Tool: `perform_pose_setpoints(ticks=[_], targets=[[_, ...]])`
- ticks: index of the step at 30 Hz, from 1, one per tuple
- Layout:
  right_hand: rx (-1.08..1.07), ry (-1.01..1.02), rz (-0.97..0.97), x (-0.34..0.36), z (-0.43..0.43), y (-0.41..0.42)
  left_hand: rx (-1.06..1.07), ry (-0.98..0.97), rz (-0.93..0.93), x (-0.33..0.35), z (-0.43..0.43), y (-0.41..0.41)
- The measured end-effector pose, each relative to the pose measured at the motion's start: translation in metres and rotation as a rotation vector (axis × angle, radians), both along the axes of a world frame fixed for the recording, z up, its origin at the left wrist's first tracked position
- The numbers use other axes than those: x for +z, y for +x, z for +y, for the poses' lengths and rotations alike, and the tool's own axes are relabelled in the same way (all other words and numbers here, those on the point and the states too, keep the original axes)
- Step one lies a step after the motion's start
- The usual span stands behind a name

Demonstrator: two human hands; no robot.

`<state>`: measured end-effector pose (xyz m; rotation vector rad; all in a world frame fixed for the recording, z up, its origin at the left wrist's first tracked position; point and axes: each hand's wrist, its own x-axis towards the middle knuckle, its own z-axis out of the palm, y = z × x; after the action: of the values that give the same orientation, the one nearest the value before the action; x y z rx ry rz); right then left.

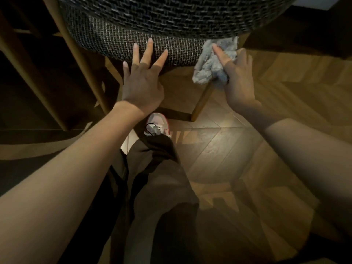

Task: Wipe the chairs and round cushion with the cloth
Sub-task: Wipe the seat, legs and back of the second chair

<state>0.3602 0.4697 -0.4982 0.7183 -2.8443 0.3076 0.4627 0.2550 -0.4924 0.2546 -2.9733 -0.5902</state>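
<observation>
Gripping cloth [211, 67], seemingly soft and light, bunched in my right hand [238, 80]; left hand [142, 86] flat, fingers spread, on the chair [171, 46], its woven seat likely firm.

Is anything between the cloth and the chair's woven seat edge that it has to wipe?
Nothing visible: the cloth, held in the right hand, lies against the seat edge at its right corner. The left hand rests spread on the same edge further left, so a leftward wipe would probably meet it.
</observation>
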Motion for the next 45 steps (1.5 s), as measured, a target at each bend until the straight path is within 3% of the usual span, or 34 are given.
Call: perform_pose_setpoints(ticks=[3, 6, 10, 13, 16, 24, 30, 34, 40, 45], targets=[[-0.187, -0.177, -0.077, -0.004, 0.011, -0.006, -0.017, 0.000, 0.013, -0.001, 0.007, -0.003], [-0.439, -0.329, -0.283, -0.011, 0.020, -0.005, -0.040, -0.003, 0.004, 0.000, 0.010, -0.003], [-0.448, -0.511, -0.320, -0.010, 0.013, 0.026, -0.055, -0.005, -0.047, 0.007, 0.009, 0.008], [-0.385, -0.690, -0.223, 0.008, 0.002, 0.057, -0.027, 0.083, -0.058, 0.021, 0.004, 0.029], [-0.332, -0.685, -0.226, 0.039, -0.005, 0.089, 0.037, 0.263, -0.037, 0.046, 0.001, 0.060], [-0.058, -0.720, -0.512, 0.121, -0.017, 0.190, 0.018, 0.348, 0.070, 0.132, 0.010, 0.163], [0.084, -0.803, -0.557, 0.182, -0.034, 0.267, -0.032, 0.392, 0.160, 0.191, 0.004, 0.248], [0.220, -0.782, -0.582, 0.226, -0.047, 0.306, -0.089, 0.383, 0.244, 0.229, -0.006, 0.297], [0.443, -0.690, -0.599, 0.272, -0.068, 0.353, 0.032, 0.401, 0.433, 0.259, -0.028, 0.358], [0.534, -0.608, -0.491, 0.303, -0.101, 0.372, 0.054, 0.433, 0.503, 0.281, -0.058, 0.391]])
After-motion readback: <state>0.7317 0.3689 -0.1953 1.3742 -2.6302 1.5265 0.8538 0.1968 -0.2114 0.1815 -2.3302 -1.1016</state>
